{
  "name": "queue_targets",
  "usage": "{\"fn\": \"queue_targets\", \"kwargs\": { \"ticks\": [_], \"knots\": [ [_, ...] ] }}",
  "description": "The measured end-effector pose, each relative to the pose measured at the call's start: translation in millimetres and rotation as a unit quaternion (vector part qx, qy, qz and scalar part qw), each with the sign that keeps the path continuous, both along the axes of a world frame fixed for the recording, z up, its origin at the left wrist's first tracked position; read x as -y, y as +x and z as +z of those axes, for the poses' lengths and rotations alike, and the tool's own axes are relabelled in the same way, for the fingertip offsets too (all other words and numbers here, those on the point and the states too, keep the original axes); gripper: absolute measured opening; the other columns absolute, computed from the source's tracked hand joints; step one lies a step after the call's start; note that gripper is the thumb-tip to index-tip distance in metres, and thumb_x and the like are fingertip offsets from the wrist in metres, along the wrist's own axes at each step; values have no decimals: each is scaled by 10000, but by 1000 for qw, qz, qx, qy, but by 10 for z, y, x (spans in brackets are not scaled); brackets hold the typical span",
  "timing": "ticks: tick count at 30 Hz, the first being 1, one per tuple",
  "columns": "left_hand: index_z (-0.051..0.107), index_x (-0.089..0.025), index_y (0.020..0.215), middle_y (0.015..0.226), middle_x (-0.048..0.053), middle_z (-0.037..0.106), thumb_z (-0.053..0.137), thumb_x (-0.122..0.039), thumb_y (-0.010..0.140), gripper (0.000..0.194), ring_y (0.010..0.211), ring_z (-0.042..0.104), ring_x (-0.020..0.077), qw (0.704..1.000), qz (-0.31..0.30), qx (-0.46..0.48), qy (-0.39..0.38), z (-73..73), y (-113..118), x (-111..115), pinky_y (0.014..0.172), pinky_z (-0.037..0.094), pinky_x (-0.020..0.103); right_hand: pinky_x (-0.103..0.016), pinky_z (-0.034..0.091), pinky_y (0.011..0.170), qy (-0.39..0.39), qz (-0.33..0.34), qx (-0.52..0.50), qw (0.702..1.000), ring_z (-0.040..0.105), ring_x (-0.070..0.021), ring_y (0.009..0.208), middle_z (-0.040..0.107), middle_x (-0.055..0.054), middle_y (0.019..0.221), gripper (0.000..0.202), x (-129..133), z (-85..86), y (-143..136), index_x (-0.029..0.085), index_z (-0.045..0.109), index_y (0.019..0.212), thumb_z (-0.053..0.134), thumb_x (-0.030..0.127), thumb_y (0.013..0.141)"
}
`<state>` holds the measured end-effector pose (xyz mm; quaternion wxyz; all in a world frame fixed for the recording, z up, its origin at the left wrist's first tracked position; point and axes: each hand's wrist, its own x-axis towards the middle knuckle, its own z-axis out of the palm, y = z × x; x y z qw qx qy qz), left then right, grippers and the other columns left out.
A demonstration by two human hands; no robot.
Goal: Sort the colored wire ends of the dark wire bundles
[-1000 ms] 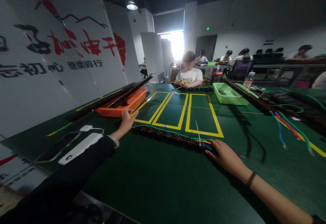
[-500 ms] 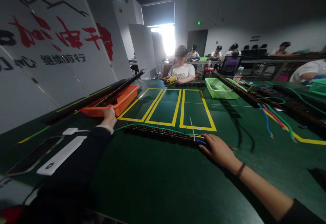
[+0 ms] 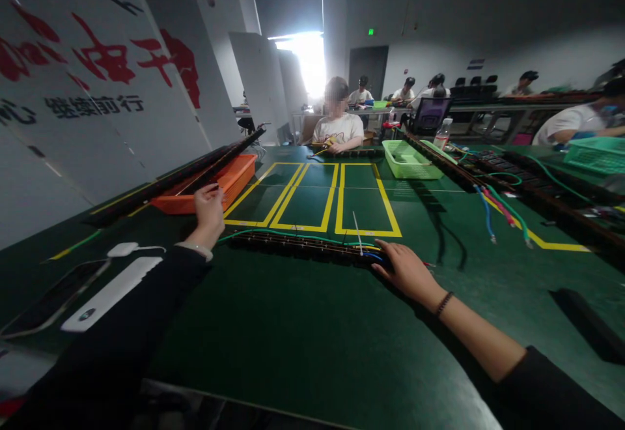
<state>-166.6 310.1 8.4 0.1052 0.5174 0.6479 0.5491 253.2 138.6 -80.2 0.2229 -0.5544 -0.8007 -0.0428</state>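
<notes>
My left hand (image 3: 209,212) is raised at the near side of the orange basket (image 3: 237,179), its fingers pinched on something too small to make out. In the middle of the green table (image 3: 293,313) lies a long dark strip (image 3: 293,243) with a green wire along it. My right hand (image 3: 403,267) wraps round the right end of this strip, where blue and yellow wires show. A white cable tie (image 3: 358,231) sticks up from the strip beside my right hand.
A light green basket (image 3: 415,161) stands beyond, near another long strip (image 3: 449,169) with loose cable ends. Phones (image 3: 110,293) lie at left. A dark bar (image 3: 588,322) is at right. A person (image 3: 338,127) sits opposite.
My left hand has come up out of the orange basket with its fingers drawn together. The view has shifted slightly; my right hand keeps its place on the strip's end.
</notes>
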Motion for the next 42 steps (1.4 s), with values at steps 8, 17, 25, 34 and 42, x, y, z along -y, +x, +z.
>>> {"fn": "queue_targets", "kwargs": {
  "ticks": [8,17,25,34,42],
  "knots": [
    [448,-251,970,805,-8,578,725,-214,685,400,770,614,138,874,-460,143,69,-70,1430,1476,783,524,334,-417,440,880,-5,9,16,1000,570,-257,949,619,-118,1025,435,35,-10,56,140,500,1221,502,399,872],
    [455,-238,964,784,-15,593,699,-33,689,422,758,626,117,770,-600,176,128,-7,1988,2165,714,546,269,-350,411,797,2,26,53,998,543,-229,865,603,-83,937,258,21,62,-176,168,547,1130,491,274,902],
    [440,-193,972,795,-28,581,670,53,671,451,759,615,100,743,-626,190,139,105,2029,2254,718,540,241,-346,379,791,-7,45,49,998,531,-226,878,601,-90,972,430,126,103,-28,167,503,1212,541,415,863],
    [436,-185,957,799,-24,578,664,59,669,441,754,611,97,737,-629,213,128,121,2007,2256,707,539,233,-289,355,674,-91,30,39,995,511,-185,727,575,-48,761,280,109,116,117,172,569,828,539,450,853],
    [428,-187,960,817,-20,573,649,66,677,439,763,606,97,724,-640,228,124,176,1999,2290,709,542,242,-272,339,643,-94,66,-15,993,474,-159,701,549,-21,747,169,107,60,-156,181,519,754,550,301,869]
  ]
}}
